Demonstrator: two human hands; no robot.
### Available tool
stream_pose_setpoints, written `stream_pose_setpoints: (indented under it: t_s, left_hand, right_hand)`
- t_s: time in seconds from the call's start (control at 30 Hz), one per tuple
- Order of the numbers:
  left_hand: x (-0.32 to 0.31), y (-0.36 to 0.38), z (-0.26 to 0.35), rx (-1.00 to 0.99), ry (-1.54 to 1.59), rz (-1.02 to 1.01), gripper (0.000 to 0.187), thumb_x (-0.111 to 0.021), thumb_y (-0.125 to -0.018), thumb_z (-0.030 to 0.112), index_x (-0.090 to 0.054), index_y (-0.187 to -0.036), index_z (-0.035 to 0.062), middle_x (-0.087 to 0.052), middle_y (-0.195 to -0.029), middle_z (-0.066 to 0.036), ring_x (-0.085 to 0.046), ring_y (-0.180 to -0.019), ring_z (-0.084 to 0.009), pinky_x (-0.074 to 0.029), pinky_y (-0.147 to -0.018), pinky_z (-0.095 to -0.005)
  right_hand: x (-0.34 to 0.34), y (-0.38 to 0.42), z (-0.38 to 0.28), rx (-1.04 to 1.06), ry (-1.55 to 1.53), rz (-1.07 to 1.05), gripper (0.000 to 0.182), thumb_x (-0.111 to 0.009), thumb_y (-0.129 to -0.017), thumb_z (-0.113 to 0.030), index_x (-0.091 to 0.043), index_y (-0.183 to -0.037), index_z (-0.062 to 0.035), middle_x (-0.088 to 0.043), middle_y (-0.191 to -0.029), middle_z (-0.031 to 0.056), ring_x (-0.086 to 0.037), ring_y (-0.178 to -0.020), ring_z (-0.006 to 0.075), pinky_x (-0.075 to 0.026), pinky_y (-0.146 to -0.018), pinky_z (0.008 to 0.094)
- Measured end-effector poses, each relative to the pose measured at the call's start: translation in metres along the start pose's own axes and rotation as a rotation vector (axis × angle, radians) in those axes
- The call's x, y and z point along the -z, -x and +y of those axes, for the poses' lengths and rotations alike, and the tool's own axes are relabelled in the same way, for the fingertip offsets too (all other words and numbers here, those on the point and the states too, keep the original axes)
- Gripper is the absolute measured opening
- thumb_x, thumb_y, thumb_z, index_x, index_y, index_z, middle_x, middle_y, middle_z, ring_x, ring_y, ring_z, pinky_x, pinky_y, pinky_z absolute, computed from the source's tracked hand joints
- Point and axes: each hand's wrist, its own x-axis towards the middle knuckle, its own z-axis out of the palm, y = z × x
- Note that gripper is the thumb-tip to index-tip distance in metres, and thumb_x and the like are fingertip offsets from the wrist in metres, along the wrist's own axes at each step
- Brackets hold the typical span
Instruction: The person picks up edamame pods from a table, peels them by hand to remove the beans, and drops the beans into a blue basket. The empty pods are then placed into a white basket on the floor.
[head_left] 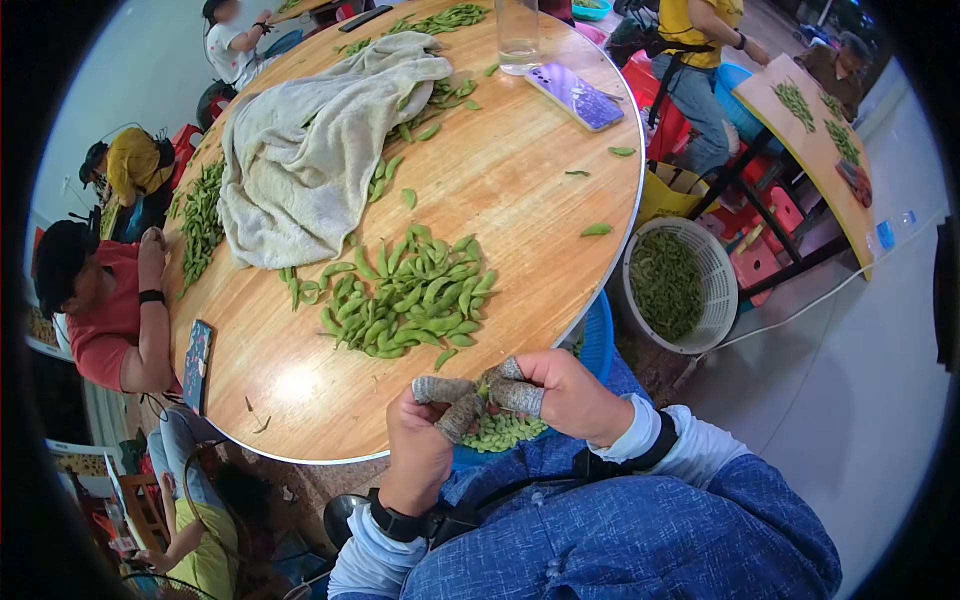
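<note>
Both hands meet just below the near edge of the round wooden table (520,190). The left hand (420,450) and the right hand (570,395) wear grey knitted finger covers (445,388), and their fingertips are pressed together around something small — most likely one green soybean pod, but the fingers hide it, so I cannot tell for sure. Under the hands, off the table edge, lies a heap of pale shelled beans (503,432) in a container that is mostly hidden.

A pod of this kind is probably light, a little fuzzy and soft, so it is best pinched at both ends; the beans inside may slip out easily.

On the table I count one large pile of green pods (410,295) near the front edge, one crumpled grey towel (310,150) behind the pile, one purple phone (575,95) and one clear glass (517,35) at the far side. Right of the table stands one white plastic basket (718,265) — it holds green pods.
</note>
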Motion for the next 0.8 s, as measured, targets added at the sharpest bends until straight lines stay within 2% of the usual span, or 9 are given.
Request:
stream_pose_setpoints:
  t_s: [0.17,0.27,0.37,0.47,0.67,0.8]
  left_hand:
    - [0.001,0.0,-0.002,0.022,0.076,-0.022,0.021,-0.067,-0.069,0.001,-0.054,-0.085,0.0007,-0.06,-0.076,-0.01,-0.057,-0.061,-0.0178,-0.046,-0.053,-0.0271]
    - [-0.002,0.003,0.002,-0.006,-0.195,0.015,0.019,-0.067,-0.07,0.002,-0.055,-0.085,-0.001,-0.061,-0.075,-0.01,-0.058,-0.062,-0.0183,-0.047,-0.054,-0.0296]
    - [-0.005,0.008,0.007,-0.592,-1.088,-0.055,0.022,-0.068,-0.069,0.002,-0.056,-0.086,-0.0031,-0.062,-0.074,-0.013,-0.06,-0.063,-0.0218,-0.048,-0.056,-0.0315]
    - [-0.003,0.006,0.004,-0.716,-1.16,-0.082,0.023,-0.067,-0.067,0.001,-0.057,-0.087,-0.0038,-0.061,-0.074,-0.015,-0.061,-0.065,-0.0255,-0.048,-0.059,-0.0319]
    - [-0.005,0.005,-0.002,-0.758,-1.105,0.007,0.021,-0.066,-0.066,-0.001,-0.058,-0.086,-0.0013,-0.061,-0.076,-0.016,-0.062,-0.068,-0.0284,-0.048,-0.061,-0.0316]
    - [-0.003,0.01,0.004,-0.627,-1.08,-0.053,0.021,-0.065,-0.068,-0.002,-0.058,-0.088,-0.0015,-0.062,-0.078,-0.015,-0.062,-0.071,-0.0238,-0.048,-0.064,-0.0293]
  right_hand:
    - [-0.001,-0.002,0.006,0.062,0.066,0.023,0.01,-0.051,-0.082,-0.003,-0.058,-0.086,0.0023,-0.059,-0.081,0.0014,-0.051,-0.075,0.0069,-0.042,-0.069,0.0225]
    - [0.0,-0.003,0.011,0.014,0.02,0.062,0.009,-0.052,-0.082,-0.003,-0.058,-0.087,0.002,-0.058,-0.078,-0.0002,-0.049,-0.074,0.0061,-0.042,-0.067,0.0222]
    - [0.003,-0.002,0.018,0.009,0.081,0.092,0.01,-0.053,-0.081,-0.003,-0.057,-0.087,0.0019,-0.057,-0.078,-0.0014,-0.047,-0.073,0.0051,-0.041,-0.066,0.0217]
    - [0.003,-0.002,0.024,0.061,0.115,0.109,0.01,-0.054,-0.08,-0.004,-0.057,-0.088,0.002,-0.056,-0.078,-0.0018,-0.046,-0.073,0.0045,-0.041,-0.065,0.0216]
    - [-0.002,-0.002,0.026,0.117,0.06,0.133,0.01,-0.052,-0.08,-0.002,-0.056,-0.088,0.0025,-0.057,-0.08,-0.0011,-0.047,-0.074,0.0047,-0.041,-0.066,0.0219]
    - [-0.002,-0.002,0.026,0.073,0.071,0.076,0.011,-0.051,-0.08,0.0,-0.056,-0.09,0.0027,-0.057,-0.081,-0.0005,-0.047,-0.074,0.0048,-0.041,-0.066,0.0214]
